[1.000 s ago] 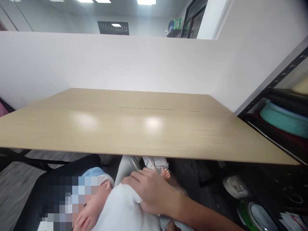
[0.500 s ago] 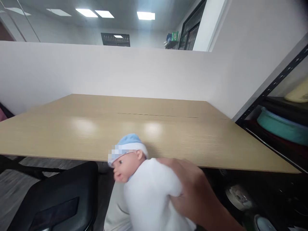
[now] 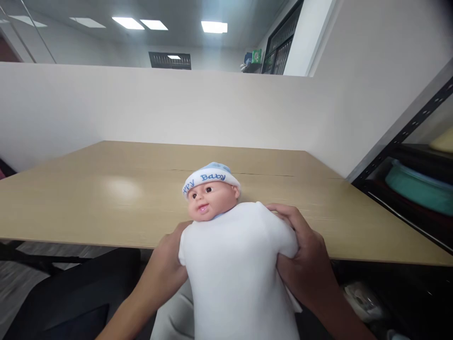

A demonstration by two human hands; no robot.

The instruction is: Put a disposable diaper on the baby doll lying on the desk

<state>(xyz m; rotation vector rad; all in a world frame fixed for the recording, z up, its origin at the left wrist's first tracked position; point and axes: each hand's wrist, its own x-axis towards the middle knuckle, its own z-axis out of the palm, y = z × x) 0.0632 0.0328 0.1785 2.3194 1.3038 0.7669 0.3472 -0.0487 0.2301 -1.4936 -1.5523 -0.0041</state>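
A baby doll [image 3: 233,264] in a white garment and a white-and-blue cap faces me, held upright at the near edge of the wooden table [image 3: 106,203]. My left hand [image 3: 166,267] grips the doll's left side under the arm. My right hand [image 3: 304,255] grips its right side near the shoulder. The doll's head is above the table's edge; its lower body runs out of the frame at the bottom.
A black chair [image 3: 67,307] stands at the lower left, below the table. A dark metal shelf [image 3: 406,137] with a teal container [image 3: 421,189] stands at the right. A white partition wall [image 3: 159,104] backs the table.
The doll has risen from my lap to the table edge and turned to face me. My left hand has come into view and taken its left side; my right hand still holds it.
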